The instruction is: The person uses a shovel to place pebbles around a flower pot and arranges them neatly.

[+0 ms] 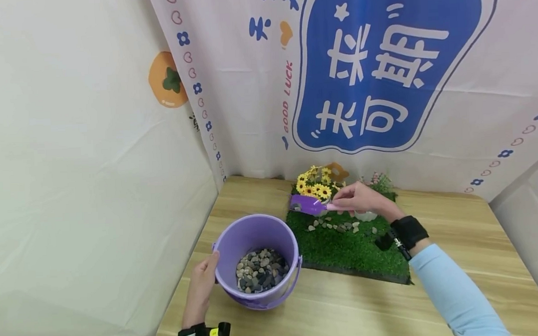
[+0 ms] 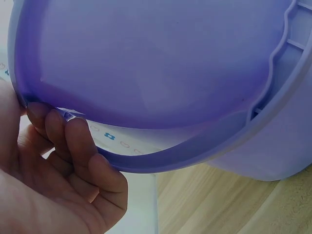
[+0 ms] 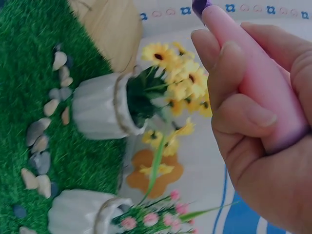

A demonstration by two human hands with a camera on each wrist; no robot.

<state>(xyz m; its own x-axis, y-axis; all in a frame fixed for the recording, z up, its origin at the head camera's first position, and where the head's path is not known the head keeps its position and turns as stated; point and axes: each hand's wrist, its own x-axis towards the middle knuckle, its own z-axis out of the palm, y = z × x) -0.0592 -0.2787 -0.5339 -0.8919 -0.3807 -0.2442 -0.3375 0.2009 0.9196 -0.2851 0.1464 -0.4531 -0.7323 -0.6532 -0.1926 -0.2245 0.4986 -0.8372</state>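
Note:
At the left, my left hand [image 1: 202, 283] grips the rim of a purple bucket [image 1: 223, 252], which holds many grey and tan pebbles [image 1: 263, 269]. In the left wrist view, curled fingers [image 2: 80, 141] hook at the bucket's edge. My right hand [image 1: 359, 199] holds a small toy shovel [image 1: 307, 205] by its pink handle [image 3: 261, 83]. A little grey stone shows on its purple blade, above the far left part of a green turf mat [image 1: 349, 254]. A row of pebbles [image 1: 341, 227] lies across the turf below my right hand.
Yellow flowers [image 1: 315, 183] in a white pot [image 3: 100, 105] stand at the mat's back. Beside them is a second white pot [image 3: 78, 209] with pink flowers, partly hidden by my hand in the head view. A printed cloth [image 1: 243, 99] hangs behind the wooden table [image 1: 461, 240].

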